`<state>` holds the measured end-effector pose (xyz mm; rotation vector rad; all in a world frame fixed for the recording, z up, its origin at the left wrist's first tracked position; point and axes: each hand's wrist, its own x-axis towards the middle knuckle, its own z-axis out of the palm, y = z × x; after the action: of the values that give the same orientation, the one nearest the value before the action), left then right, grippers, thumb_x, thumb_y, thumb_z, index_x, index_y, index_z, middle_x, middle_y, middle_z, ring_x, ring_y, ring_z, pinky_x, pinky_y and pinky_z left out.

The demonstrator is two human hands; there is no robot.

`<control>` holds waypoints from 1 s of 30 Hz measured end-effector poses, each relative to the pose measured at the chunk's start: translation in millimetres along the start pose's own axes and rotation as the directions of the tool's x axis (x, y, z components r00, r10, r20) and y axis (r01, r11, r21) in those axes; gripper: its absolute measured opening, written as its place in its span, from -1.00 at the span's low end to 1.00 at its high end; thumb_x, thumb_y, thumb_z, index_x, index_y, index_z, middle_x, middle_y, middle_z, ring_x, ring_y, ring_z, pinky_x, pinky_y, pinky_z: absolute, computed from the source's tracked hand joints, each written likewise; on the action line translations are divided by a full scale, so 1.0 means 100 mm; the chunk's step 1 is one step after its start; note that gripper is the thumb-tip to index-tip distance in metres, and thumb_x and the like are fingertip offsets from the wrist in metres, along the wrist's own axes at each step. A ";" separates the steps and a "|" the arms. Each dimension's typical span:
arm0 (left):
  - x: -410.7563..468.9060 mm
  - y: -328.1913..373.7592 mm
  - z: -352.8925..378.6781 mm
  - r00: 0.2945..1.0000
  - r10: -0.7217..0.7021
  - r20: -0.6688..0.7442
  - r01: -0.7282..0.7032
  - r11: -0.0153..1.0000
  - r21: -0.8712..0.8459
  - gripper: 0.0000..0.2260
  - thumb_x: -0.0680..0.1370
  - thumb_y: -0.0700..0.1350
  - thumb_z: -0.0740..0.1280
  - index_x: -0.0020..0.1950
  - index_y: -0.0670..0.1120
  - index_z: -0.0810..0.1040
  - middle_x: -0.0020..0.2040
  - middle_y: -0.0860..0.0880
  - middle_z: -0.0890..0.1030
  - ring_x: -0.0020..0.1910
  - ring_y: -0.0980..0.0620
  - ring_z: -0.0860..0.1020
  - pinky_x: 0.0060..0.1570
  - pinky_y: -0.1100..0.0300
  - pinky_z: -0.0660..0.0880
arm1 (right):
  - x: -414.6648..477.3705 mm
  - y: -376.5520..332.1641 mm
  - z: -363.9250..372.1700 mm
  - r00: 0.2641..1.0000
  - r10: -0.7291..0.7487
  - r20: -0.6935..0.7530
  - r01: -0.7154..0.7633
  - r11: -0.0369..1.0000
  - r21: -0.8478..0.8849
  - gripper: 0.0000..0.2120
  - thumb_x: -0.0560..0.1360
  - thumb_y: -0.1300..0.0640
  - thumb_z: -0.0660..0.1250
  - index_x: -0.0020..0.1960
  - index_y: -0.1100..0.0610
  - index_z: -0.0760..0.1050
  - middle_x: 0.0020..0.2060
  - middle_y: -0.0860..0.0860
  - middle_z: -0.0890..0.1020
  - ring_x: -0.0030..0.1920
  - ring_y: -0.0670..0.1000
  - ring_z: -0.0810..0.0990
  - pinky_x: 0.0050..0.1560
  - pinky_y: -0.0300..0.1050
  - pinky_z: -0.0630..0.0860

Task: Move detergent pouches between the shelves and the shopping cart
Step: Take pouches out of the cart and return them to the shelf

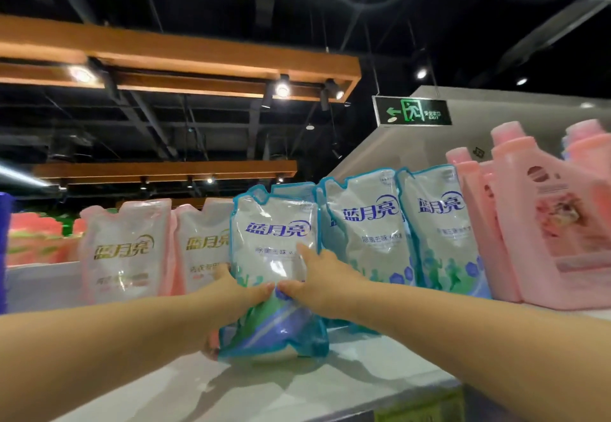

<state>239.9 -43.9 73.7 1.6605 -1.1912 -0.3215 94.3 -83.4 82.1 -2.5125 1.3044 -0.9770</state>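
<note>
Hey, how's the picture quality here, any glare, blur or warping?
Head view: ceiling spotlights flare brightly; glare streaks the blue pouch gripped by the left hand and right hand; pink pouches at left are soft and blurred; wide-angle distortion tilts the pink bottles at right.

That purple thing (3,249) is cut off at the left edge, the pink bottles (545,223) run off the right, and the pouch (274,239) small print's too blurry.
</note>
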 end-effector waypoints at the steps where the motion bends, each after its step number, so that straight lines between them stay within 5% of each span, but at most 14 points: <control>1: 0.00 0.00 -0.01 1.000 0.017 0.012 -0.018 0.999 0.033 -0.13 0.21 0.14 0.51 0.38 -0.12 0.22 0.20 -0.16 0.50 0.13 -0.18 0.51 0.11 -0.03 0.48 | 0.00 0.02 0.03 0.999 0.002 0.043 -0.003 1.000 0.025 -0.29 0.50 -0.23 0.21 0.52 -0.06 -0.03 0.37 0.11 0.31 0.29 0.18 0.42 0.23 -0.03 0.41; 5: -0.05 -0.05 0.00 0.996 0.058 0.070 -0.053 0.996 -0.065 -0.16 0.10 0.03 0.56 0.31 -0.08 0.32 0.12 -0.14 0.57 0.08 -0.17 0.57 0.14 -0.07 0.50 | -0.05 0.04 0.16 0.992 -0.111 0.058 0.106 0.990 0.093 -0.26 0.46 -0.13 0.32 0.51 -0.16 -0.01 0.37 0.10 0.26 0.34 0.11 0.35 0.31 -0.10 0.34; 8: -0.08 -0.07 -0.01 0.993 0.051 0.103 -0.030 0.979 -0.200 -0.29 0.27 -0.21 0.56 0.30 0.03 0.28 0.10 -0.12 0.57 0.02 -0.20 0.59 0.07 -0.15 0.52 | -0.11 0.03 0.17 0.984 -0.174 0.043 0.166 0.976 0.137 -0.20 0.42 -0.06 0.39 0.51 -0.16 0.00 0.37 0.06 0.22 0.36 0.10 0.31 0.36 -0.06 0.32; 12: -0.11 -0.07 -0.01 0.988 0.047 0.150 0.002 0.951 -0.308 -0.36 0.40 -0.27 0.46 0.30 0.18 0.25 0.02 -0.07 0.60 -0.15 -0.14 0.61 -0.16 -0.09 0.56 | -0.13 0.06 0.13 0.984 -0.175 0.023 0.168 0.969 0.180 -0.17 0.40 -0.02 0.42 0.50 -0.19 -0.01 0.32 0.04 0.26 0.27 0.08 0.38 0.25 -0.11 0.39; 17: -0.08 -0.08 0.15 0.990 0.055 0.132 -0.007 0.941 -0.339 -0.22 0.39 -0.34 0.44 0.44 0.13 0.14 0.13 -0.13 0.58 -0.06 -0.13 0.58 -0.14 -0.03 0.53 | -0.04 0.17 0.09 0.983 -0.178 0.041 0.167 0.965 0.204 -0.09 0.38 0.06 0.48 0.50 -0.20 -0.04 0.41 0.01 0.19 0.34 0.06 0.35 0.25 -0.15 0.38; 21: -0.01 -0.04 0.23 0.988 0.006 0.153 0.030 0.972 -0.231 -0.21 0.39 -0.28 0.46 0.45 0.11 0.10 0.05 -0.03 0.55 -0.05 -0.08 0.56 -0.12 -0.04 0.55 | 0.01 0.28 0.03 0.982 -0.168 0.089 0.156 0.979 0.133 0.00 0.36 0.07 0.50 0.51 -0.19 -0.14 0.46 -0.02 0.13 0.40 0.07 0.28 0.34 -0.06 0.36; 24: 0.01 0.03 0.22 0.988 -0.061 0.142 0.057 0.998 0.028 -0.34 0.38 -0.13 0.50 0.35 0.04 0.20 -0.03 -0.03 0.52 -0.09 -0.07 0.55 -0.06 -0.08 0.56 | 0.02 0.30 -0.04 0.974 -0.174 0.146 0.175 0.985 0.005 0.06 0.35 0.07 0.51 0.51 -0.17 -0.23 0.48 0.03 0.12 0.41 0.11 0.28 0.37 0.03 0.34; 30: 0.06 0.17 0.20 0.992 -0.072 0.106 0.027 0.927 0.375 -0.27 0.37 0.03 0.50 0.40 -0.06 0.19 0.20 -0.11 0.45 0.03 -0.09 0.49 -0.03 -0.01 0.57 | 0.03 0.27 -0.11 0.980 -0.088 0.177 0.118 0.979 -0.167 0.16 0.34 -0.06 0.50 0.48 -0.12 -0.42 0.46 0.13 0.10 0.36 0.19 0.33 0.32 0.05 0.37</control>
<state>219.8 -60.4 80.9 2.0264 -1.3630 -0.2365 70.6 -100.5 80.9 -2.7504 1.2724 -0.6731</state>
